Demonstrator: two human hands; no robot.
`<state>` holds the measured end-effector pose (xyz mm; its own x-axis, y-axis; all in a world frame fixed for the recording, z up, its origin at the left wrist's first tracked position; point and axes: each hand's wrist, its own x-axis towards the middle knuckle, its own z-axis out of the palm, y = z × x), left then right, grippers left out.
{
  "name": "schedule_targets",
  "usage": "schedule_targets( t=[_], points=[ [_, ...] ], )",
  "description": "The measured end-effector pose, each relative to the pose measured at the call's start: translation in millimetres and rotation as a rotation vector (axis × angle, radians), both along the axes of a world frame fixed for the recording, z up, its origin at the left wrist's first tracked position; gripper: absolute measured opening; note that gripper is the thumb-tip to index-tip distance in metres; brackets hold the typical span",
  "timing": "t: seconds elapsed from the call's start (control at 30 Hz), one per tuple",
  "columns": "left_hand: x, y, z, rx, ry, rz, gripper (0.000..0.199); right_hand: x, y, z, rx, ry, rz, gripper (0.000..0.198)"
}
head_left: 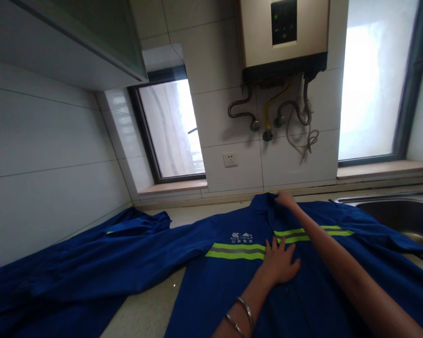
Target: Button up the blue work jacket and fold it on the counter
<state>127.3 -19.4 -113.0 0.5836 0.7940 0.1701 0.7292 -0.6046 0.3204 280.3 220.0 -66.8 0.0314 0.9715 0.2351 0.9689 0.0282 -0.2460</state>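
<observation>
A blue work jacket (211,281) lies spread out, front side up, with yellow-and-grey reflective stripes and a white printed logo on the chest. My left hand (280,264), with a silver bangle at the wrist, rests flat on the chest near the stripe. Its fingers are spread and hold nothing. Farther up, my right hand (285,200) is closed on the jacket's collar, with its fingertips partly hidden. One sleeve reaches out to the left and the other lies toward the sink at right.
Another blue garment (141,223) lies along the left wall. A metal sink (384,220) is set into the pale counter (155,291) at right. On the wall hang a water heater (257,33) with hoses, and a socket (230,159), between two windows.
</observation>
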Motion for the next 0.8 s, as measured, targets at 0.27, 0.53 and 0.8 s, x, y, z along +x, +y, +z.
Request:
schedule_targets(
  t=[0.27, 0.53, 0.8],
  points=[
    [5, -1, 4.1, 0.111, -0.149, -0.122, 0.045, -23, -9, 16, 0.127, -0.016, 0.194, 0.047],
    [4, -11, 18.4, -0.092, -0.204, -0.236, 0.067, -27, -1, 11, -0.218, -0.129, 0.196, 0.031],
    [3, -14, 22.7, -0.216, -0.212, -0.225, 0.074, -21, -7, -2, -0.343, -0.039, 0.293, 0.029]
  ],
)
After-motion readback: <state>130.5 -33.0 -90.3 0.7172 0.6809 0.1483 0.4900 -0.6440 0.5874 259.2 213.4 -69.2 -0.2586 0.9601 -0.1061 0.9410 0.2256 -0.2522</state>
